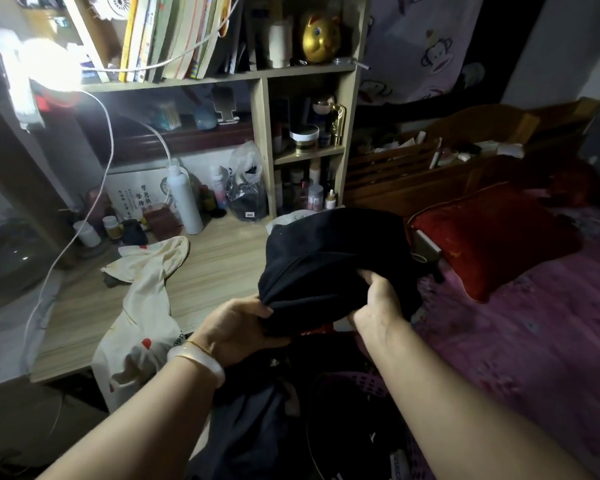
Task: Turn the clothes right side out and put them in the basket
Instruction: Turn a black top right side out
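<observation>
Both hands, left hand (238, 327) and right hand (378, 303), are gripping the black garment (326, 258), likely mid-flip; cream garment (142, 299) on counter (222, 258) is waiting, basket (361, 382) unclear.

Black garment (329, 258), cream garment (149, 292), red pillow (492, 233)

A: desk surface?
B: wood-grain desk (219, 258). Cream garment (146, 271) sprawled over the left part, hanging off the front edge. White spray bottle (184, 199) upright at the back, small jars and bottles beside it, clear plastic bag (246, 188) against the shelf unit (264, 133).
A: bed?
B: purple sheet (520, 341), red pillow (492, 237) lying at the head end by the wooden headboard (430, 161).
</observation>
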{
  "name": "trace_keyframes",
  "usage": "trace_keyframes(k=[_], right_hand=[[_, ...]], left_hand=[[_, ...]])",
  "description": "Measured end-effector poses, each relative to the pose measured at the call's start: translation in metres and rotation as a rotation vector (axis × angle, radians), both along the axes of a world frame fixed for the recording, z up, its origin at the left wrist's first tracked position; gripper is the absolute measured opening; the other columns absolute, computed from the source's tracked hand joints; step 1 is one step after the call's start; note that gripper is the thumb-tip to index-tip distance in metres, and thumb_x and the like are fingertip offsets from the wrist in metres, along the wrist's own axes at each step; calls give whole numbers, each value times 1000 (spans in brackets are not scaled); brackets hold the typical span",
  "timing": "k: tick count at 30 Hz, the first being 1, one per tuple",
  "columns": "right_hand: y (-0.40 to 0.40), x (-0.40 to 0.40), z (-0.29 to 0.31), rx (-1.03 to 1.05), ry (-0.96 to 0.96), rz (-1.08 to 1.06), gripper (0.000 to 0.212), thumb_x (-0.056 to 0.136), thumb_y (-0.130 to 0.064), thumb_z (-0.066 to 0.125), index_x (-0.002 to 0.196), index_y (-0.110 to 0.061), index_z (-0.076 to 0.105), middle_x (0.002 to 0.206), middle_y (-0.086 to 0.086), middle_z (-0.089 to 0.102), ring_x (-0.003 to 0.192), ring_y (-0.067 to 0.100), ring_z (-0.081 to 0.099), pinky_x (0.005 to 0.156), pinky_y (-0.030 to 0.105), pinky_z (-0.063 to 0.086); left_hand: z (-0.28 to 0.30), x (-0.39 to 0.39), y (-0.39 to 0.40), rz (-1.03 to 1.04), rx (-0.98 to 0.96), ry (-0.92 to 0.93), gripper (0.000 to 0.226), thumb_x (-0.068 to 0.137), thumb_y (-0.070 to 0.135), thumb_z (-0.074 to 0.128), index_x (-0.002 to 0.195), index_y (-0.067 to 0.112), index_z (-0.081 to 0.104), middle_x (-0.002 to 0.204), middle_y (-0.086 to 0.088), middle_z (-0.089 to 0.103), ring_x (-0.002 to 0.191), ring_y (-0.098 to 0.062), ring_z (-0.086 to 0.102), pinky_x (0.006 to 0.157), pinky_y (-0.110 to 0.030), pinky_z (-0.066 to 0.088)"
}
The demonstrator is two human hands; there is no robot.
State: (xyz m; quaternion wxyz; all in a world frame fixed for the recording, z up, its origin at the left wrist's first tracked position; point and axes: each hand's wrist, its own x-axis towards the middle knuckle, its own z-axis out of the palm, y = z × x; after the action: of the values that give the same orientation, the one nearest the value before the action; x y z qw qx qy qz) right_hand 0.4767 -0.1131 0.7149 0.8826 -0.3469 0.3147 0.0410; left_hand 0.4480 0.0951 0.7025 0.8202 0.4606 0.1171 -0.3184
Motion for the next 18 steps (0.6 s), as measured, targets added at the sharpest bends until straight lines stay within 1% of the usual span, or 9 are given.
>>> trace_keyframes(k=[2, 4, 5, 7, 8, 10, 12, 15, 18], right_hand=[[-9, -5, -10, -45, 46, -1, 17, 85, -15, 62, 97, -7, 71, 98, 15, 71, 91, 33, 67, 72, 42, 55], [-15, -11, -23, -52, 86, -5, 21, 83, -15, 65, 101, -6, 71, 99, 16, 71, 90, 35, 67, 71, 43, 56], [-17, -15, -29, -51, 107, -8, 21, 83, -15, 66, 100, -5, 72, 97, 17, 72, 87, 35, 68, 67, 41, 56], [-23, -22, -43, -42, 146, -9, 17, 83, -15, 65, 94, -4, 72, 90, 18, 72, 79, 34, 68, 60, 37, 55], [-27, -26, -50, -45, 167, -12, 17, 84, -16, 64, 94, -4, 71, 90, 19, 72, 80, 34, 68, 62, 38, 55], [-38, -34, -65, -42, 213, -43, 23, 85, -17, 63, 102, -4, 71, 97, 21, 71, 89, 37, 68, 78, 45, 56], [-49, -44, -78, -27, 259, -67, 25, 86, -17, 63, 106, -5, 70, 99, 20, 70, 91, 37, 66, 89, 49, 53], [-69, -58, -104, -2, 324, -107, 20, 85, -16, 64, 101, -5, 70, 97, 19, 70, 88, 37, 66, 79, 49, 55], [-83, -68, -125, -14, 374, -121, 16, 84, -16, 64, 95, -5, 71, 85, 19, 73, 83, 37, 68, 63, 43, 57]], left_hand=[[-7, 7, 0, -94, 89, -13, 49, 71, 29, 74, 117, 14, 65, 129, -14, 57, 119, -34, 50, 101, -54, 34], [-15, 15, -15, -115, 237, 33, 54, 67, 64, 69, 103, 23, 75, 114, -3, 70, 111, -27, 62, 97, -52, 42], [-20, 17, -25, -137, 291, 60, 57, 65, 69, 67, 101, 25, 76, 110, -1, 73, 105, -24, 66, 94, -48, 48], [-28, 20, -47, -180, 292, 105, 55, 66, 60, 75, 104, 20, 76, 109, -6, 73, 96, -24, 71, 80, -39, 57], [-34, 19, -55, -189, 289, 134, 55, 65, 51, 81, 106, 15, 75, 110, -10, 73, 94, -25, 72, 76, -36, 58], [-42, 20, -71, -207, 322, 172, 64, 55, 38, 89, 108, 8, 73, 109, -16, 72, 90, -29, 72, 76, -39, 58], [-50, 20, -82, -203, 406, 167, 72, 47, 33, 93, 109, 4, 72, 106, -19, 72, 92, -35, 70, 84, -46, 57], [-67, 23, -103, -268, 505, 206, 69, 51, 31, 93, 108, 1, 70, 107, -22, 71, 99, -40, 67, 92, -54, 52], [-84, 26, -114, -361, 554, 263, 55, 60, 29, 89, 100, -2, 69, 91, -20, 73, 83, -37, 71, 80, -49, 56]])
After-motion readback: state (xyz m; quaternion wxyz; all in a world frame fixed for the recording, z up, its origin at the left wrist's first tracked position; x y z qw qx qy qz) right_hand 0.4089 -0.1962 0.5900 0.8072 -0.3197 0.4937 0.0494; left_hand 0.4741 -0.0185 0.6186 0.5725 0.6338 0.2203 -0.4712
